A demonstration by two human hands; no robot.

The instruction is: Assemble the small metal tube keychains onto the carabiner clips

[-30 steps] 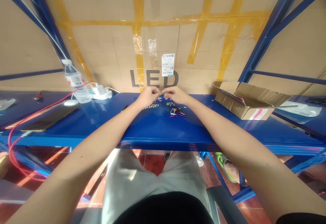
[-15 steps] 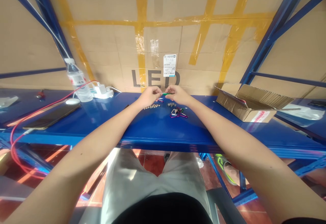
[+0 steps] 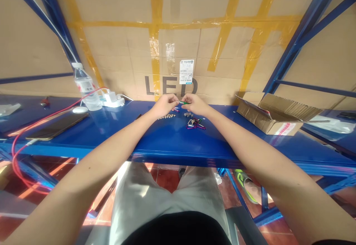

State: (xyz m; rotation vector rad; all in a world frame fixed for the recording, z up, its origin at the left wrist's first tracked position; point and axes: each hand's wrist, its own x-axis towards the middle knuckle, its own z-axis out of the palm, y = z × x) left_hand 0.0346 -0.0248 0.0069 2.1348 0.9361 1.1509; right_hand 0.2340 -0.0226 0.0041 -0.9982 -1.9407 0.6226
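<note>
My left hand and my right hand meet above the far part of the blue shelf top. Both are closed in a pinch on a small green carabiner held between them. Just below the hands lie a row of small silver metal parts, a second small silver cluster, and a heap of coloured carabiners in purple, green and silver. Another blue-purple piece lies under the hands, partly hidden.
A water bottle, a white power strip with a red cable and a phone sit at the left. An open cardboard box stands at the right. A taped cardboard sheet marked LED backs the shelf.
The hands have stayed together at the same spot. The green carabiner now shows more plainly between the fingertips. The view has shifted slightly.
</note>
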